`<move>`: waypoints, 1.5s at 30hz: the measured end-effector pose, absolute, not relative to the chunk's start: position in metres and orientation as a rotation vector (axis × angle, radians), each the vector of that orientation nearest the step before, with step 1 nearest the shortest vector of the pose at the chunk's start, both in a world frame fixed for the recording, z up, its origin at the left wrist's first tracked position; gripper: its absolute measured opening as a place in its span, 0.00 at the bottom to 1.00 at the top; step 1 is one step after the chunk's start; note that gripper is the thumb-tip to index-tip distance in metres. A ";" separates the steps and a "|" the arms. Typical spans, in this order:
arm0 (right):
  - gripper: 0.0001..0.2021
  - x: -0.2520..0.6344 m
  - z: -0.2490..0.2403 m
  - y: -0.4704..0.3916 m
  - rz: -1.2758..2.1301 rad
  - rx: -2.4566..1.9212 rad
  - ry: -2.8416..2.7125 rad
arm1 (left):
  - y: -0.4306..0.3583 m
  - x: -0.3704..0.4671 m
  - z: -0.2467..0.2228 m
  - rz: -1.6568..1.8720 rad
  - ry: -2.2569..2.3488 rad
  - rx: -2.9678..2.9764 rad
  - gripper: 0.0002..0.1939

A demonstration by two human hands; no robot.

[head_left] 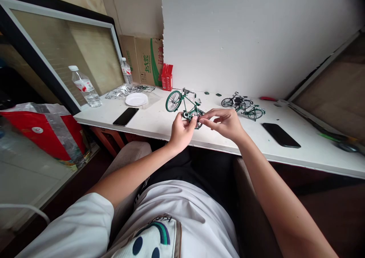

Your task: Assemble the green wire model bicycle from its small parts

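The left hand (182,132) grips a green toy bike (185,103) by its back end, above the table's (155,125) front edge; the right hand (225,123) pinches at the back wheel (196,114), apparently close work there, calling for a steady hold and light fingertips

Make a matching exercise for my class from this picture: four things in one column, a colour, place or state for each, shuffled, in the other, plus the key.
Things
1. Plate
2. Nearest green model bicycle
3. Small box
4. Printed cardboard carton

Descriptions
A. Red, with pale print
B. Brown, with a green band
C. White and round
D. Held in the left hand

Pairs: 1-C, 2-D, 3-A, 4-B
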State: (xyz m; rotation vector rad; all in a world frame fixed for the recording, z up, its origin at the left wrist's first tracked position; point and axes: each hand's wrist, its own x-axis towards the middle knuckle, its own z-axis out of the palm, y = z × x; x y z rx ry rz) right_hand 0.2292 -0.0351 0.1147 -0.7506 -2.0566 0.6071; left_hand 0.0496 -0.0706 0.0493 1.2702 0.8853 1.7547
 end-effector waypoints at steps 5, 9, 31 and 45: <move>0.18 0.230 0.117 -0.035 0.590 -0.789 -2.107 | -0.073 0.050 0.052 1.773 0.874 1.278 0.23; 0.18 0.232 0.115 -0.032 0.618 -0.788 -2.100 | -0.075 0.050 0.053 1.774 0.873 1.299 0.23; 0.22 0.233 0.112 -0.025 1.146 -0.773 -1.970 | -0.086 0.050 0.057 1.842 1.036 1.564 0.22; 0.26 0.221 0.109 -0.032 0.838 -0.697 -1.965 | -0.088 0.048 0.062 1.871 0.991 1.478 0.23</move>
